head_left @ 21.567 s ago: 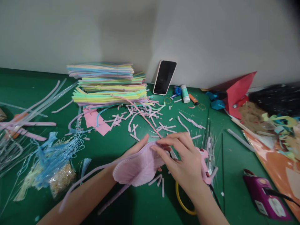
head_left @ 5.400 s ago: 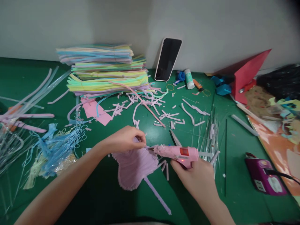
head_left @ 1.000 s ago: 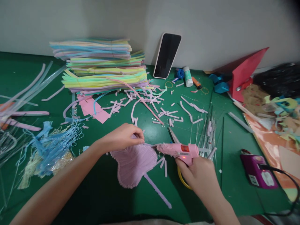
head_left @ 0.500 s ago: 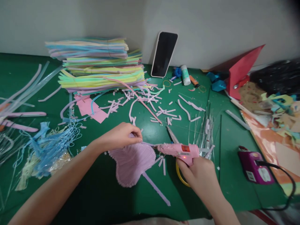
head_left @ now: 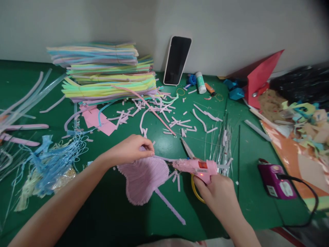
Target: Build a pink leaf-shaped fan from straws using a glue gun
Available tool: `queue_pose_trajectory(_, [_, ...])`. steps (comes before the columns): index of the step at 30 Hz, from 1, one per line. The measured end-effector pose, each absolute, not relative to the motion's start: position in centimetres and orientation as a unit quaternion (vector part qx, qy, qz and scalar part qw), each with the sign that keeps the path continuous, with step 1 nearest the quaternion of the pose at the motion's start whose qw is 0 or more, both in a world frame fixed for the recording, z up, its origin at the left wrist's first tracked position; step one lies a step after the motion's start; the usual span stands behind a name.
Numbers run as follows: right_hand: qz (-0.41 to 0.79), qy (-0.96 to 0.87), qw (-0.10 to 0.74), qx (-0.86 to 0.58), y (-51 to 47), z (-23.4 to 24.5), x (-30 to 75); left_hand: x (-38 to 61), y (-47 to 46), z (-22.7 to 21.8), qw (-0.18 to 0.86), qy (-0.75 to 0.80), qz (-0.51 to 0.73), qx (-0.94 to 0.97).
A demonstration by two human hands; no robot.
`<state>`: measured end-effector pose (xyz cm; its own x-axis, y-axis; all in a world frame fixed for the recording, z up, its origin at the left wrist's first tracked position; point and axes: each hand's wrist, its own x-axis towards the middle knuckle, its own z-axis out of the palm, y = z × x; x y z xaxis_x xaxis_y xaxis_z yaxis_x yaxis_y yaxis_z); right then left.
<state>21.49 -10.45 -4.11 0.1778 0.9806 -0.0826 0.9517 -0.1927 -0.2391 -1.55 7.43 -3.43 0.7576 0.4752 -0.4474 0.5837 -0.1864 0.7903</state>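
A lilac heart-shaped piece [head_left: 146, 178] made of pipe cleaners lies in front of me, with a wrapped lilac stem [head_left: 171, 207] pointing to the lower right. At its upper edge my left hand [head_left: 137, 149] is closed, pinching a thin lilac pipe cleaner [head_left: 163, 158] that runs right toward the nozzle. My right hand [head_left: 218, 190] is wrapped round the handle of a pink hot glue gun [head_left: 197, 167], its small light glowing orange-red. The nozzle tip touches or nearly touches the heart's right edge. Scissors [head_left: 188, 148] with yellow handles lie partly hidden beneath the glue gun.
Bundles of pastel pipe cleaners [head_left: 110, 84] are stacked against the wall beside a leaning phone [head_left: 178, 60]. Cut lilac bits litter the middle. Blue tassels [head_left: 55, 164] lie left; clear glue sticks or wires [head_left: 223, 147], a purple box [head_left: 276, 181] with a black cable, and paper scraps lie right.
The whole view has shifted slightly, so things sit a little further left. Both hands keep their holds, and the glue gun stays by the heart's upper right edge.
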Motion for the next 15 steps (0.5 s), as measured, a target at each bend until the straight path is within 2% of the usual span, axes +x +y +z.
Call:
queue_pose_trajectory(6, [0.150, -0.614, 0.078, -0.771, -11.0, -3.9, 21.8, -1.4, 7.4, -3.2, 0.538, 0.350, -0.061, 0.764])
queue_pose_trajectory(11, [0.202, -0.464, 0.104, -0.856, -12.4, -2.9, 24.4, -2.0, 7.7, -2.9, 0.546, 0.336, -0.066, 0.765])
queue_pose_trajectory(15, [0.180, -0.367, 0.122, -0.905, -12.5, -1.7, 28.3, -2.8, 8.0, -2.9, 0.557, 0.302, -0.082, 0.769])
